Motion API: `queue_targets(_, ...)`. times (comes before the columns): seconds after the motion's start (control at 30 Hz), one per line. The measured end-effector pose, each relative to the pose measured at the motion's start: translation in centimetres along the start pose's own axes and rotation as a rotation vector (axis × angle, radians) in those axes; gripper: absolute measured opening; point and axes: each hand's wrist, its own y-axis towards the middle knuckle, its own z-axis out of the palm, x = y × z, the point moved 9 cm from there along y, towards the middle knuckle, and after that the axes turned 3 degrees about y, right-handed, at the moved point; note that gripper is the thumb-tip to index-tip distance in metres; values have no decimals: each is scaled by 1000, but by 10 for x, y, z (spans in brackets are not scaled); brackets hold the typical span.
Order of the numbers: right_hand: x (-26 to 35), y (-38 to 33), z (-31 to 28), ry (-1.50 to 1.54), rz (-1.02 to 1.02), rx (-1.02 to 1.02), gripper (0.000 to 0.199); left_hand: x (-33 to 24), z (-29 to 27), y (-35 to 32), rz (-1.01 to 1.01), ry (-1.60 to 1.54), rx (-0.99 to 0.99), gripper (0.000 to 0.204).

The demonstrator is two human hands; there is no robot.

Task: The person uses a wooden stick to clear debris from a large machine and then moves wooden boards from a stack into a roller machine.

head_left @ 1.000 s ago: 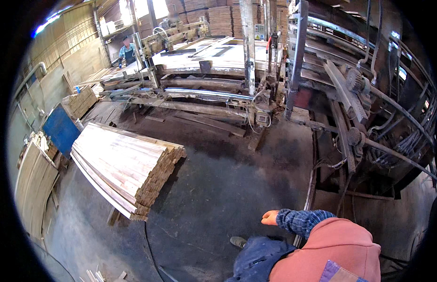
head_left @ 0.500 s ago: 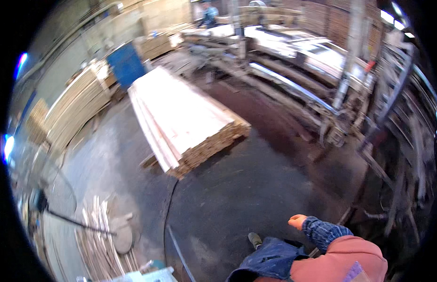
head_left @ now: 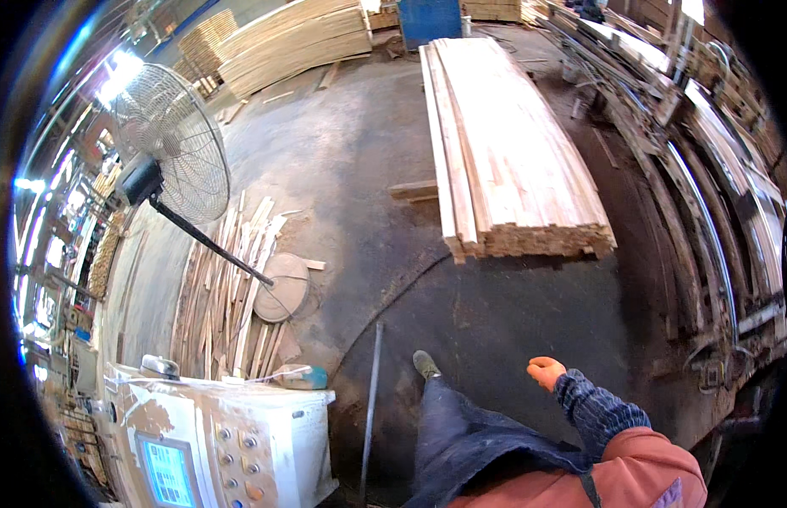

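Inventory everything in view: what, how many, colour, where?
large plank stack: one, pale, centre right
rear plank stacks: several, pale, along top
upright panel: one, blue, top centre
standing fan: one, dark, left
loose strips: many, pale, left floor
control cabinet: one, white, lower left
screen: one, bluish, on cabinet
metal bar: one, grey, right of cabinet
cable: one, dark, on floor
machinery: count unclear, brown, right
apron: one, dark blue, lower centre
shoe: one, greenish, lower centre
right hand: one, orange-gloved, lower right
left hand: none visible

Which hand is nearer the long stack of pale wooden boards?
Right hand, of what shows: it's short of the near end of the long stack of pale wooden boards, not touching. Left hand is out of view, so a true comparison isn't possible.
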Motion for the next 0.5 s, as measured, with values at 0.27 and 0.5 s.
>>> queue_targets(0.27,249,156,14,95,-76,-1,54,-170,-37,92,-107,74,46,20)
queue_targets(0.5,338,275,11,123,-85,103,25,-448,-94,214,121,-329,93,22)
